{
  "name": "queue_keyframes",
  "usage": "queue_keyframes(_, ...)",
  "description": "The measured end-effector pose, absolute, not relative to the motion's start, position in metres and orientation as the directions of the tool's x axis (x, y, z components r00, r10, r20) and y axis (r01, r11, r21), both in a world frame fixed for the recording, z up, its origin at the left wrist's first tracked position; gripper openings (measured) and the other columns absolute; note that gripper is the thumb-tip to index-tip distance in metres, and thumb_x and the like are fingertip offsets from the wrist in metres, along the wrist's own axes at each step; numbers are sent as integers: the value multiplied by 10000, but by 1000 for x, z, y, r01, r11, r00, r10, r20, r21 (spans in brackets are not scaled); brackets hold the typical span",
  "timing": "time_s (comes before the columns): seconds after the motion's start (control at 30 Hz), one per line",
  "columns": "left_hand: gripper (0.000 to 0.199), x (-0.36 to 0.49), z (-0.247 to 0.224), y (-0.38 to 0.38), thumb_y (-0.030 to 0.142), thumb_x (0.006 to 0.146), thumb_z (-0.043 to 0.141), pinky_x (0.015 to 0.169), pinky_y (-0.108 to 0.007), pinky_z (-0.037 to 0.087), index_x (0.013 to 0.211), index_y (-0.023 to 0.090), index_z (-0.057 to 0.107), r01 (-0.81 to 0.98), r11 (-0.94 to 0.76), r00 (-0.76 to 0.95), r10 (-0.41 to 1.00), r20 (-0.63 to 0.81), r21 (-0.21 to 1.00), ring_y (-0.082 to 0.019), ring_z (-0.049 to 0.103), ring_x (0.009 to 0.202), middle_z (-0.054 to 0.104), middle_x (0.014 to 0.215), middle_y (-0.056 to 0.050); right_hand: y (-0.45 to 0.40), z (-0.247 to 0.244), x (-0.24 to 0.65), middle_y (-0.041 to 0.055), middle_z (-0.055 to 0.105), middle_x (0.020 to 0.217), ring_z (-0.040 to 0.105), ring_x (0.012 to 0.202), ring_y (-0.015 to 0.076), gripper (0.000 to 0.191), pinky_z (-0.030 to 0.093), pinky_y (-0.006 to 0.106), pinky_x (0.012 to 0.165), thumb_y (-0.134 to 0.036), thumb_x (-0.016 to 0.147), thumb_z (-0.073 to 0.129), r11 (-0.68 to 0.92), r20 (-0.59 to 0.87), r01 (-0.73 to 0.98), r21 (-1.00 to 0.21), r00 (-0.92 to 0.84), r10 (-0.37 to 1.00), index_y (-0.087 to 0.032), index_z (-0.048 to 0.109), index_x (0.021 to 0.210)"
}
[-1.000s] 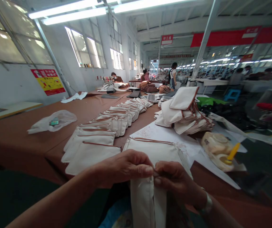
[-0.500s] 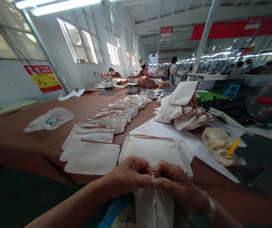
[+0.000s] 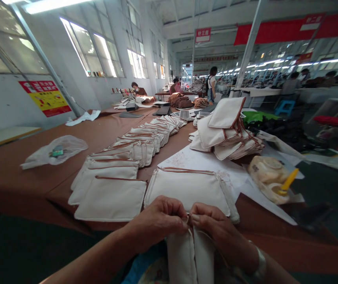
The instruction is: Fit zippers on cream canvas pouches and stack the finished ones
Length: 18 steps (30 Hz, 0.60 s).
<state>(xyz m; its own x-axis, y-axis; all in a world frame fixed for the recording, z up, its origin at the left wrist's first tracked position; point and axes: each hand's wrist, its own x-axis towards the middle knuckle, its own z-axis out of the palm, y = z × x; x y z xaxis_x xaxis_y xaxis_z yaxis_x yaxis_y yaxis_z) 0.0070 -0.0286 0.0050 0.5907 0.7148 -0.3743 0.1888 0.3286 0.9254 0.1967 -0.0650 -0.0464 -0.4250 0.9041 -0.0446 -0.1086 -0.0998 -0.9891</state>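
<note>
My left hand (image 3: 157,221) and my right hand (image 3: 216,230) meet at the table's near edge and pinch the top of a cream canvas pouch (image 3: 191,256) that hangs down toward my lap. Just beyond my fingers another flat cream pouch (image 3: 188,189) with brown piping lies on a white paper sheet (image 3: 204,161). A further flat pouch (image 3: 111,199) lies to the left of it.
A long overlapping row of pouches (image 3: 139,144) runs away along the brown table (image 3: 15,173). A leaning stack of pouches (image 3: 226,134) stands at right, near a glue container with a yellow stick (image 3: 272,179). A plastic bag (image 3: 53,152) lies at left. People work far behind.
Both hands have dropped slightly toward me with the pouch still pinched. The view has tilted down a little, so the table items sit higher.
</note>
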Motion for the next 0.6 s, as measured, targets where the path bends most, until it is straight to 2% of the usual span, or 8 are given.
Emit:
queue_keyframes(0.07,111,8,3,-28,189,584,654,523,-229,241,665,118,627,225,293,578,728,-369,929,-93,373,546,533,583,21,-63,-50,195,-56,323,650,245,587,105,298,227,235,506,-383,938,514,-163,-72,-196,-967,-405,912,-186,441,727)
queue_keyframes(0.17,106,9,1,-26,187,602,630,522,-229,244,682,118,620,247,267,589,722,-363,931,-93,368,549,522,589,24,-61,-50,195,-45,375,673,283,606,105,315,261,227,535,-428,905,566,-134,-26,-238,-962,-408,913,-177,468,742)
queue_keyframes(0.27,102,9,1,-23,199,629,636,517,-227,231,692,124,609,277,236,597,717,-360,931,-92,348,553,498,591,32,-61,-46,195,-35,443,681,321,627,103,267,269,221,564,-359,801,692,-127,-18,-229,-965,-427,904,-152,527,771)
queue_keyframes(0.33,116,8,1,-22,214,652,648,530,-227,243,716,123,615,285,200,613,714,-339,937,-98,358,578,502,617,28,-61,-44,194,-42,436,652,312,605,96,219,245,217,547,-307,784,680,-180,-69,-244,-953,-404,912,-148,534,748)
queue_keyframes(0.47,288,9,-2,-20,392,726,703,534,-229,239,752,123,603,316,125,629,715,-306,941,-105,348,610,475,648,25,-63,-42,193,-51,404,605,295,569,92,163,220,219,515,-277,760,631,-237,-153,-220,-946,-343,927,-153,537,711)
queue_keyframes(0.6,401,11,-5,-20,483,687,767,522,-234,218,709,139,561,350,166,615,702,-359,922,-97,311,585,438,621,37,-64,-40,193,-51,394,594,291,562,96,134,220,229,505,-264,743,603,-233,-177,-157,-960,-306,936,-156,536,700)
